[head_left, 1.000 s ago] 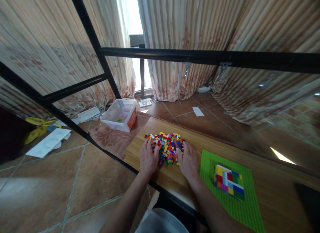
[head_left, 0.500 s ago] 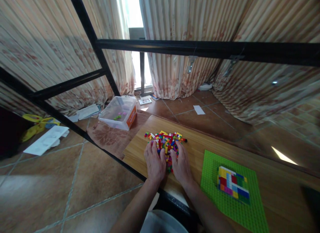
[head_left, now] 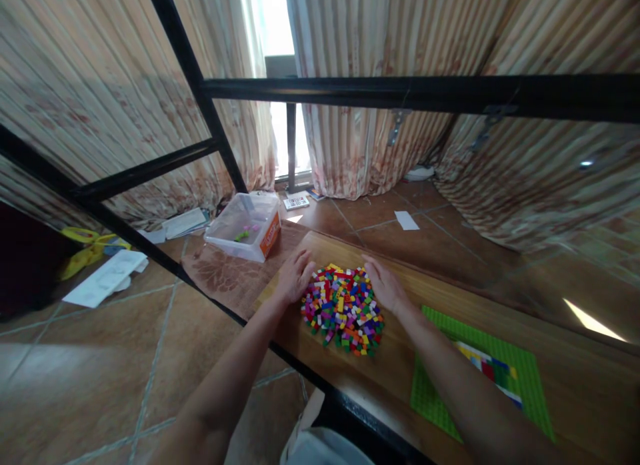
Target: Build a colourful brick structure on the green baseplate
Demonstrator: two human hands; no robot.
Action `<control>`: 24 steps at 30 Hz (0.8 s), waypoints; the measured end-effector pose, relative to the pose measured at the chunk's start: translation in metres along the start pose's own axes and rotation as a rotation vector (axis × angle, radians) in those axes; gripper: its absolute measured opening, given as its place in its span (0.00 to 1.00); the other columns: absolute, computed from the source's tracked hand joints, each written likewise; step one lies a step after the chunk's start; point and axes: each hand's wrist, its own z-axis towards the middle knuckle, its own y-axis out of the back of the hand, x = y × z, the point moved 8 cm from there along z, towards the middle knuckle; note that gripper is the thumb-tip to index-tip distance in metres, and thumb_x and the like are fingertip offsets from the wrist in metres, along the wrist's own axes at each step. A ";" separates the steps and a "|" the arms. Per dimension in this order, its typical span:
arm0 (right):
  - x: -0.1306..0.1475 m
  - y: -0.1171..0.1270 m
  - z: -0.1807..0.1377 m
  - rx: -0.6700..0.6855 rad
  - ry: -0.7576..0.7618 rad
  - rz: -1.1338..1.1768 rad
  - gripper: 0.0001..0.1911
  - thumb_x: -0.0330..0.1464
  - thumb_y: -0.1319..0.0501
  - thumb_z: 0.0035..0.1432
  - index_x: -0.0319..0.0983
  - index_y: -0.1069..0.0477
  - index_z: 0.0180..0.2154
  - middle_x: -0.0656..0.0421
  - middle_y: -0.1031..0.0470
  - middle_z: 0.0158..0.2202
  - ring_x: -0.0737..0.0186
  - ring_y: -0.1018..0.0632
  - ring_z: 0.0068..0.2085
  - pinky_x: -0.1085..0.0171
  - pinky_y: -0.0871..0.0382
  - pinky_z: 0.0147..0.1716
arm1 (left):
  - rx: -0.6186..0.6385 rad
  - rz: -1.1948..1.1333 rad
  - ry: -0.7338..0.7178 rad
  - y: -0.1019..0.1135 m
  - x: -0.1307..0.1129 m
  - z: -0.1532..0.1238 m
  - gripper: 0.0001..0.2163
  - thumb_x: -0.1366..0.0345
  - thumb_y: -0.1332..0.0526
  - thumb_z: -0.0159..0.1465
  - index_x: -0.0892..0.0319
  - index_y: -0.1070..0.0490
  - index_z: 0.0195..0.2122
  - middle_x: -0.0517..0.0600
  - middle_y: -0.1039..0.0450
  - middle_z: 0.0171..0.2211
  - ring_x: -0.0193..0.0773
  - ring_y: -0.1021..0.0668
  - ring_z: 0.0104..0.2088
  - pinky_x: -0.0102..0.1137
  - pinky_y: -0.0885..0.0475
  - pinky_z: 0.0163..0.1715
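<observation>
A heap of small multicoloured building bricks (head_left: pixel 343 308) lies on the wooden table (head_left: pixel 395 355). My left hand (head_left: pixel 296 277) rests at the heap's left edge, fingers stretched out and palm turned toward the bricks. On the opposite side, my right hand (head_left: pixel 384 284) is at the upper right edge of the heap, its fingers also extended. Neither hand holds anything. To the right lies a green baseplate (head_left: pixel 533 378) bearing a block of joined coloured bricks (head_left: pixel 487 366); my right forearm covers part of both.
A clear plastic box (head_left: pixel 245 226) with a few green and pink pieces stands beyond the table's left end. Black metal bars (head_left: pixel 350 90) cross in front of the curtains. White papers (head_left: pixel 407 220) and a yellow item (head_left: pixel 80 258) lie on the tiled floor.
My hands have moved apart and forward from the near part of the heap to its two sides. More of the bricks now show, and my right forearm covers part of the baseplate.
</observation>
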 end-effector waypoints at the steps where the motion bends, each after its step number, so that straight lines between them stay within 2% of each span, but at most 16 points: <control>1: 0.003 -0.005 0.002 0.022 0.021 -0.002 0.30 0.48 0.58 0.66 0.40 0.32 0.57 0.51 0.29 0.58 0.54 0.30 0.59 0.50 0.40 0.61 | 0.067 0.005 -0.046 -0.005 -0.003 0.006 0.21 0.57 0.52 0.70 0.61 0.35 0.59 0.58 0.35 0.60 0.44 0.33 0.62 0.42 0.40 0.63; 5: 0.012 -0.018 0.005 0.066 0.103 -0.001 0.29 0.47 0.57 0.66 0.40 0.31 0.56 0.52 0.28 0.57 0.55 0.30 0.59 0.51 0.41 0.61 | 0.232 0.023 -0.213 -0.025 -0.023 0.014 0.21 0.56 0.54 0.71 0.58 0.34 0.59 0.54 0.34 0.60 0.41 0.33 0.61 0.42 0.41 0.64; 12: 0.026 -0.024 -0.002 0.113 0.151 0.023 0.25 0.43 0.55 0.67 0.41 0.29 0.54 0.54 0.26 0.55 0.59 0.28 0.57 0.53 0.39 0.60 | 0.311 -0.048 -0.340 -0.034 -0.042 0.013 0.18 0.57 0.51 0.70 0.55 0.29 0.54 0.53 0.28 0.56 0.43 0.31 0.60 0.45 0.41 0.63; 21: 0.030 -0.020 -0.015 0.114 0.090 0.148 0.23 0.42 0.53 0.66 0.41 0.29 0.53 0.54 0.25 0.54 0.58 0.26 0.56 0.54 0.37 0.58 | 0.309 -0.216 -0.324 -0.028 -0.050 0.007 0.17 0.57 0.48 0.68 0.55 0.27 0.52 0.53 0.25 0.52 0.44 0.26 0.54 0.41 0.37 0.60; 24: 0.021 -0.011 -0.015 0.049 0.037 0.186 0.22 0.41 0.52 0.65 0.40 0.28 0.52 0.53 0.24 0.52 0.58 0.25 0.54 0.55 0.34 0.56 | 0.258 -0.264 -0.261 -0.026 -0.042 0.006 0.18 0.56 0.48 0.68 0.57 0.26 0.51 0.54 0.24 0.50 0.45 0.25 0.53 0.42 0.35 0.59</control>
